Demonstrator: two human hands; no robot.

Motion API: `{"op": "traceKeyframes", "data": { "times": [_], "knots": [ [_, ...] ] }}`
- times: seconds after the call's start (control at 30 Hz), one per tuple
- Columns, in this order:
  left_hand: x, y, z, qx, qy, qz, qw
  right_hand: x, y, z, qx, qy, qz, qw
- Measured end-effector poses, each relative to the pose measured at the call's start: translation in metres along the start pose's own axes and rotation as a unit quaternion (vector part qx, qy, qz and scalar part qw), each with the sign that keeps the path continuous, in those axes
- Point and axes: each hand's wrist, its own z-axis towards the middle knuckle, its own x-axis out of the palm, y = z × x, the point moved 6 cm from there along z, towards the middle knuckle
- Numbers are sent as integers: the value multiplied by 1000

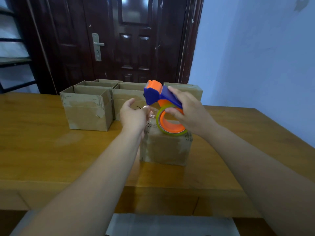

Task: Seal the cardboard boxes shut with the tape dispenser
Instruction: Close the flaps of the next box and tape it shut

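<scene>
Our right hand (187, 111) grips the blue and orange tape dispenser (153, 96), fingers over its handle and thumb on the roll, and holds it just above the closed box (163, 149). Our left hand (133, 116), above that box's left edge, pinches the loose end of clear tape (150, 112) drawn from the dispenser. Behind the closed box, a cluster of open boxes (87, 111) stands on the same wooden table (42, 142). A dark door (133, 40) rises farther behind.
</scene>
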Motion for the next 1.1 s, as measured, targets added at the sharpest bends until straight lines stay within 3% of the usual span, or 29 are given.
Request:
{"op": "traceKeyframes", "data": {
  "times": [0.2, 0.37, 0.6, 0.8, 0.97, 1.1],
  "knots": [
    [-20, -11, 2, 62, -52, -46, 996, 4, 8, 2, -18, 12, -11, 1000],
    [-31, 13, 8, -50, -44, -94, 993, 9, 7, 4, 29, -8, 70, 997],
    [-37, 33, 6, -81, -51, -112, 989, 21, 4, 0, 74, -31, 212, 974],
    [-39, 50, 5, -66, -73, -85, 992, 36, -5, -3, 123, -26, 355, 926],
    [-37, 53, 1, -58, -85, -87, 991, 47, -24, -6, 193, -20, 474, 859],
    [-33, 53, 1, -78, -80, -98, 989, 45, -30, -7, 184, -33, 538, 822]
  ]
}}
